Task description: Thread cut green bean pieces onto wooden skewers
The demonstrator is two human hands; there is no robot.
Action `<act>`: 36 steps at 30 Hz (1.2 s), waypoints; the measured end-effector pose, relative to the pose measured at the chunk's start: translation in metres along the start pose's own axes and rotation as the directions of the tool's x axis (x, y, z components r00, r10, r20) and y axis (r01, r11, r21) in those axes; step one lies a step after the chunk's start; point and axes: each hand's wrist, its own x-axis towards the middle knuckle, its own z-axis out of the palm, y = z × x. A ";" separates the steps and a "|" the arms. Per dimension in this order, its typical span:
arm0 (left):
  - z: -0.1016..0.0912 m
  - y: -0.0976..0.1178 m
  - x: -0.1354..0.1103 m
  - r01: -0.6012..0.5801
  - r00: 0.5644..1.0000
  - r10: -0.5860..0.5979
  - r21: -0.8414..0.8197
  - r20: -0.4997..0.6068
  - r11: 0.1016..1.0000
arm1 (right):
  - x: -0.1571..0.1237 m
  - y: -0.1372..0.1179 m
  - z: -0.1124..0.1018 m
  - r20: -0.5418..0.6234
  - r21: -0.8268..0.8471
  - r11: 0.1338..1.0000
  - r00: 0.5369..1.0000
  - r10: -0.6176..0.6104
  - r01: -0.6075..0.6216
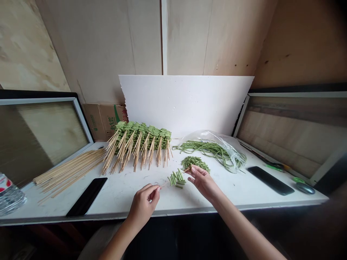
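My left hand [145,202] is closed in a pinch on the near end of a thin wooden skewer [165,184]. Cut pieces of green long bean [177,177] are threaded crosswise along its middle, several side by side. At the skewer's far tip, my right hand [200,178] pinches a small piece that looks like long bean, mostly hidden by the fingers. Just behind that hand lies a loose pile of cut bean pieces [196,161]. A few short pieces rest on the white table [159,204] under the skewer.
Filled bean skewers [143,135] are stacked at back left, sticks toward me. Bare skewers [72,168] lie further left, near a black phone [86,196] and water bottle [11,196]. Whole long beans [206,148] sit in a plastic bag; a dark phone [271,180] and mouse [305,188] lie right.
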 end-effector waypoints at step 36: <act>-0.010 0.008 0.004 -0.022 0.998 0.026 0.047 -0.065 0.999 | -0.002 0.023 0.007 -0.020 -0.511 0.850 0.986 -0.164 0.131</act>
